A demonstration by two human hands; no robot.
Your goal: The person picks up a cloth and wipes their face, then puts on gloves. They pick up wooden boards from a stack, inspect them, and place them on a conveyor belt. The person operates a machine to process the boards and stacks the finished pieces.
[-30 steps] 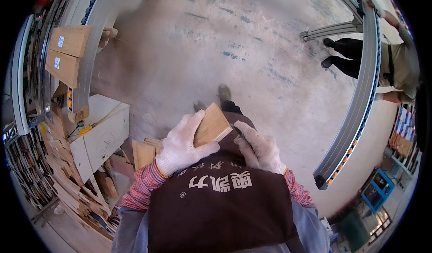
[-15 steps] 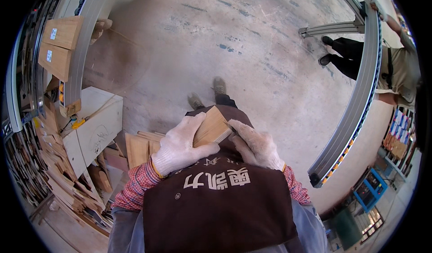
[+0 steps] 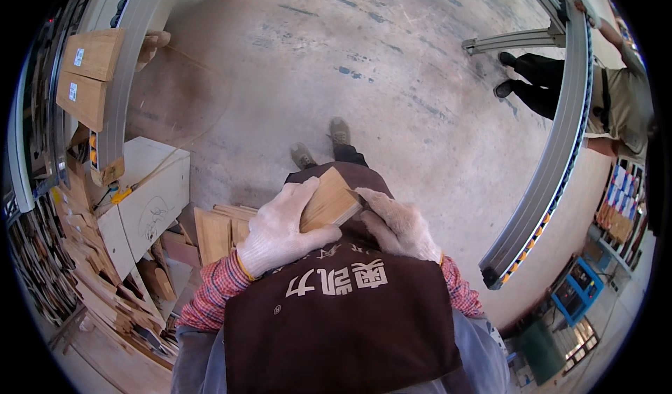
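Observation:
In front of my brown apron [image 3: 336,317] I hold a small light-brown wooden board [image 3: 329,201], tilted with one corner pointing away from me. My left hand [image 3: 280,219], in a white knit glove, is closed around its left side, thumb across the near edge. My right hand [image 3: 395,222], gloved the same way, is at the board's right edge with its fingers pressed together. A thin dark sliver shows by those fingertips, too small to name. The board's underside and the fingers beneath it are hidden.
Two labelled boards [image 3: 88,79] lie on the conveyor rail [image 3: 133,58] at far left. Below stand a white panel [image 3: 157,198] with a yellow-handled tool [image 3: 122,195] and stacked wood strips [image 3: 94,275]. Another rail [image 3: 542,184] curves along the right, with a co-worker [image 3: 616,100] beyond it.

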